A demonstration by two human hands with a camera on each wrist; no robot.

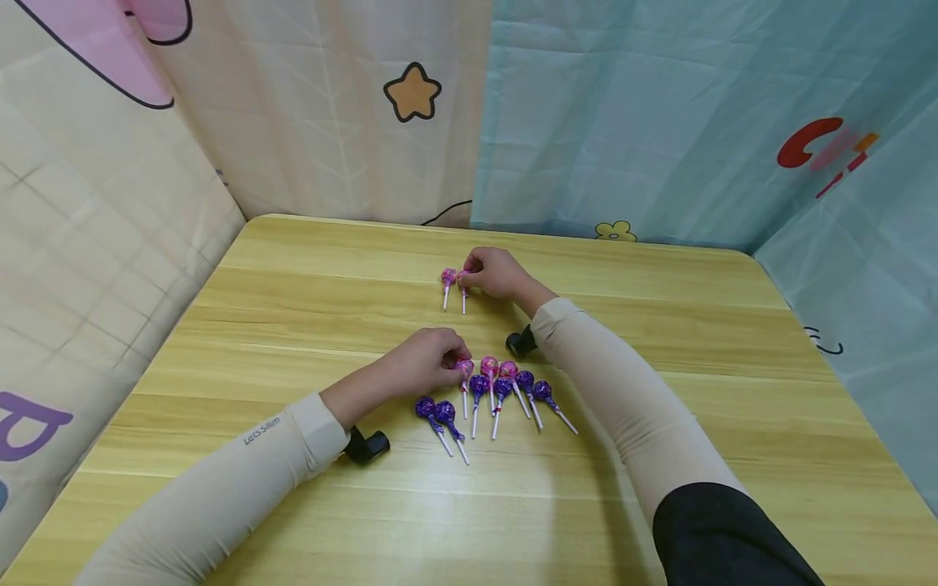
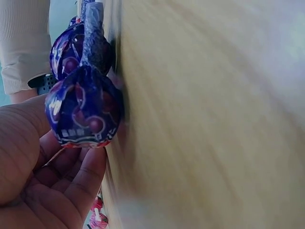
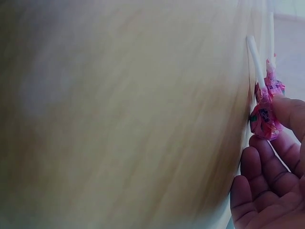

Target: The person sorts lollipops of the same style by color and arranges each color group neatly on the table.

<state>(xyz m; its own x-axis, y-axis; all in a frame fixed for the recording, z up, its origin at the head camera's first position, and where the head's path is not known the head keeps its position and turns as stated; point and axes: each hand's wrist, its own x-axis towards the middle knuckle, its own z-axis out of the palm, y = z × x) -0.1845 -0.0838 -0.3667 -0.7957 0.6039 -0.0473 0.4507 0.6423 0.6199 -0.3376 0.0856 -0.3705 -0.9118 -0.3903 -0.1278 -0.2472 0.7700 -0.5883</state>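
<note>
R hand (image 1: 498, 273) is up at 11 o'clock from the main bunch, thumb & fingertips pinching a pink lolly (image 3: 265, 122), stick aimed approx 6 o'clock, close by the tbl (image 1: 293, 277); 2nd pink lolly (image 1: 449, 277) lies just beside it at 9 o'clock, stick also twd 6.

L hand (image 1: 421, 360) is btwn 9 & 10 o'clock of the bunch, grasping another pink lolly (image 1: 465, 368) w/ thumb & fingers, stick to 6 o'clock; in the L wrist view that grip is hidden behind a purple pair (image 1: 436, 409), heads close together nr the hand; from above, the pair sits at 8 o'clock of the bunch, sticks to 5.

Bunch itself: 2 pink lollies (image 1: 489, 365) side by side at its 12; 4 purple lollies (image 1: 502, 387) along its lower & R part, the far-R one w/ its stick twd 4–5 o'clock.

Cream sleeves (image 1: 212, 496) on both forearms, blk sleeve (image 1: 725, 533) above the R one at 5 o'clock; blk gadget (image 1: 366, 446) under the L wrist; curtain w/ star (image 1: 413, 92) at 12, blue curtain (image 1: 623, 106) at 1.
</note>
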